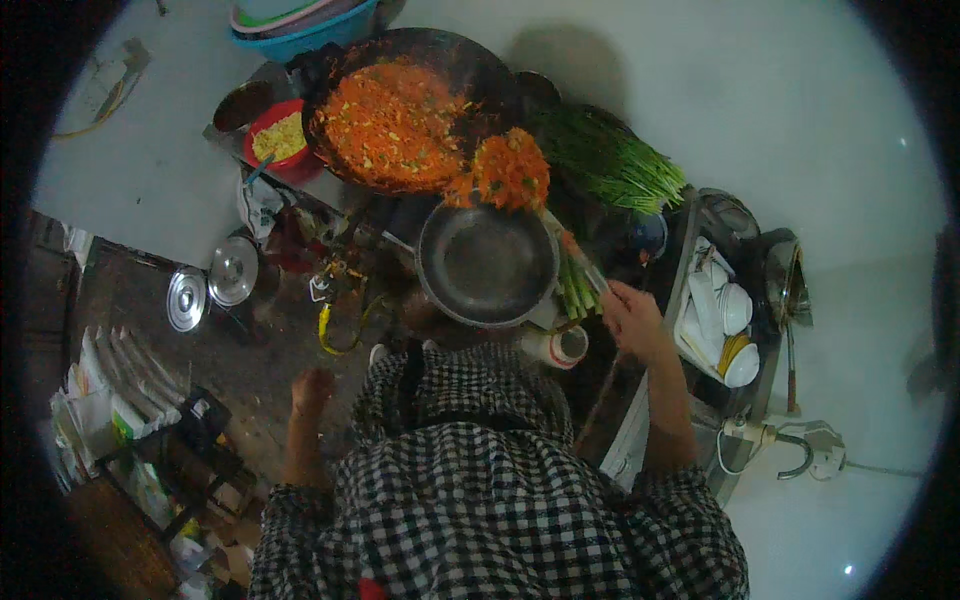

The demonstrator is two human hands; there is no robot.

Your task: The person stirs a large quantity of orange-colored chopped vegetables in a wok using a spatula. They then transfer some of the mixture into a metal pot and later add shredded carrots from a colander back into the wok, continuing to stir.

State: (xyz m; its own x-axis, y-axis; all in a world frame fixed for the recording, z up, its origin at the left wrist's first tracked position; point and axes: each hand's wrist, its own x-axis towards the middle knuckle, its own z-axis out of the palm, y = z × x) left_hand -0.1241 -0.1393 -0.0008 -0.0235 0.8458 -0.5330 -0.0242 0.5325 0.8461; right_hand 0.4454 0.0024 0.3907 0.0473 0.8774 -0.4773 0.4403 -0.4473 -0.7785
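Note:
My right hand (634,319) grips the handle of a cooking spatula (589,266). Its blade is hidden beneath a heap of orange shredded food, apparently carrot (511,171), held at the wok's near right edge. More of this mixture, with pale yellow bits, fills much of the dark wok (491,82). Closer to me sits a grey frying pan (487,262), its dark inner surface showing and its handle pointing left. My left hand (311,391) hangs low at my left side, fingers curled, with nothing visible in it.
Left of the wok stands a red bowl (277,142) of yellow crumbly food. Green leafy stalks (615,161) lie to the right. White dishes (724,315) fill a rack beyond my right hand. A white cup (566,347) is near my waist; metal lids (234,270) are at left.

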